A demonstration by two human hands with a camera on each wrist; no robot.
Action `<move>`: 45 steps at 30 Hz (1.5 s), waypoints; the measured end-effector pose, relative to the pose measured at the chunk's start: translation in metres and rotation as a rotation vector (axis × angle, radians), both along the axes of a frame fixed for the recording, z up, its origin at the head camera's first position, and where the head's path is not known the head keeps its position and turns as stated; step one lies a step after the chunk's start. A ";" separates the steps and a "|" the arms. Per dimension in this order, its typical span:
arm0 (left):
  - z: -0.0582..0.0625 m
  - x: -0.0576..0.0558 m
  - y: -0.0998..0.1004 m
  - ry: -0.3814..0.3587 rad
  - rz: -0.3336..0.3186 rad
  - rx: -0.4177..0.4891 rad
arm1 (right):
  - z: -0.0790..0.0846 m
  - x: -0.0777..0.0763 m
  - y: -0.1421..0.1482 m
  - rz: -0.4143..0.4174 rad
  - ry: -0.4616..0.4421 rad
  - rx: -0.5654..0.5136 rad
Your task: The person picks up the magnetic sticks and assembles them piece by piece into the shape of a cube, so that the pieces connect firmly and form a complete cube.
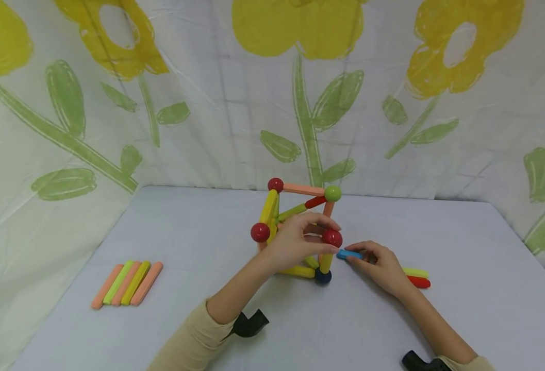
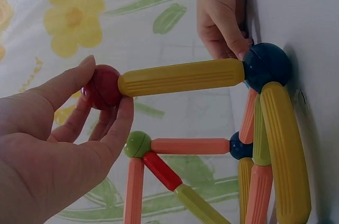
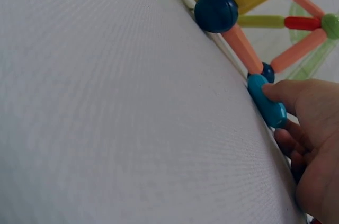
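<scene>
A box-like frame of coloured rods and balls stands on the table. My left hand (image 1: 291, 242) holds the red ball (image 1: 332, 238) at its near right top corner between thumb and fingers. From that ball a yellow rod (image 2: 183, 77) runs down to a dark blue ball (image 2: 268, 66) at the base. To the right of the frame, my right hand (image 1: 383, 268) pinches a short blue rod (image 3: 266, 100) low over the table. In the right wrist view the rod's far end appears close to another dark blue ball (image 3: 268, 72); whether they touch I cannot tell.
Several pink, green and yellow rods (image 1: 127, 283) lie side by side on the left of the table (image 1: 198, 330). Partly behind my right wrist are a red rod (image 1: 419, 282) and a green rod (image 1: 416, 272). A flowered cloth (image 1: 207, 103) hangs behind.
</scene>
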State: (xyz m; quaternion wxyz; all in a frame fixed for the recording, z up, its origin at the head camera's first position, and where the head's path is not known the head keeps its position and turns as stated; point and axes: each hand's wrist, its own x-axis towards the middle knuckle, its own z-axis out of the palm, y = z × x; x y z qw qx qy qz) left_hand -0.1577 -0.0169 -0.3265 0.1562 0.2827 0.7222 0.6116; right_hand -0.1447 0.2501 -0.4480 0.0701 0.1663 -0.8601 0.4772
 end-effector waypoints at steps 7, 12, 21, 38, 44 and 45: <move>0.001 0.000 -0.001 -0.010 -0.004 -0.018 | 0.000 -0.001 -0.001 -0.002 0.011 -0.007; 0.002 0.000 -0.002 -0.015 -0.003 -0.016 | 0.000 -0.002 -0.001 -0.001 0.018 0.005; 0.009 0.006 -0.013 0.025 0.046 -0.028 | -0.003 -0.002 -0.001 0.004 0.005 0.003; 0.021 0.046 -0.159 0.241 0.501 0.042 | 0.022 0.012 -0.018 -0.087 0.004 0.206; -0.009 0.050 -0.220 0.193 0.696 -0.091 | 0.033 0.026 -0.032 -0.087 0.057 0.180; -0.014 0.050 -0.229 0.184 0.718 -0.134 | 0.033 0.028 -0.034 -0.072 0.061 0.162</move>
